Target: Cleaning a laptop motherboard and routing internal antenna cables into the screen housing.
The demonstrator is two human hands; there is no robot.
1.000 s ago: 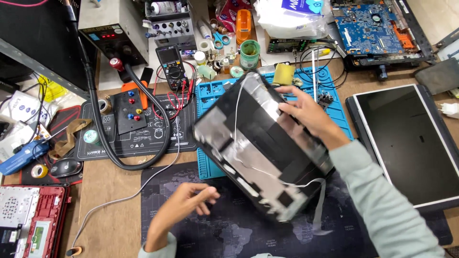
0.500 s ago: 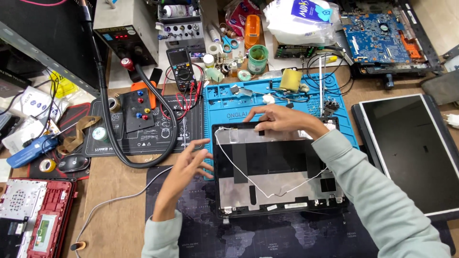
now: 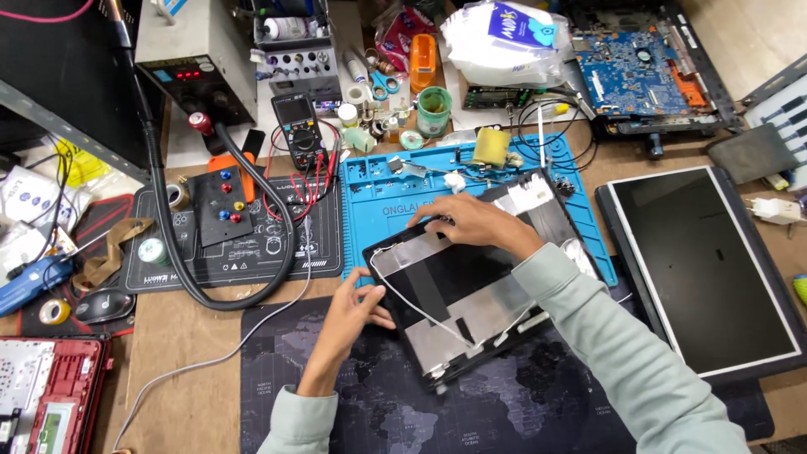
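A black laptop lid cover (image 3: 454, 290), lined with silver foil and crossed by a thin white cable, lies inside-up across the blue repair mat (image 3: 370, 197) and the dark map-print desk mat (image 3: 504, 403). My left hand (image 3: 351, 313) grips its near-left edge with the fingers curled on the rim. Resting palm-down on the far edge is my right hand (image 3: 471, 223), fingers spread over the foil. Both sleeves are pale green.
A bare laptop screen panel (image 3: 702, 269) lies at the right. Behind are a multimeter (image 3: 300, 130), a soldering station with a black hose (image 3: 181, 71), a blue circuit board (image 3: 635, 63), tape rolls and scissors. A red laptop base (image 3: 46, 391) sits front left.
The lid cover went from raised and tilted in the air to lying flat on the mats. My left hand moved from the desk mat to the cover's left edge.
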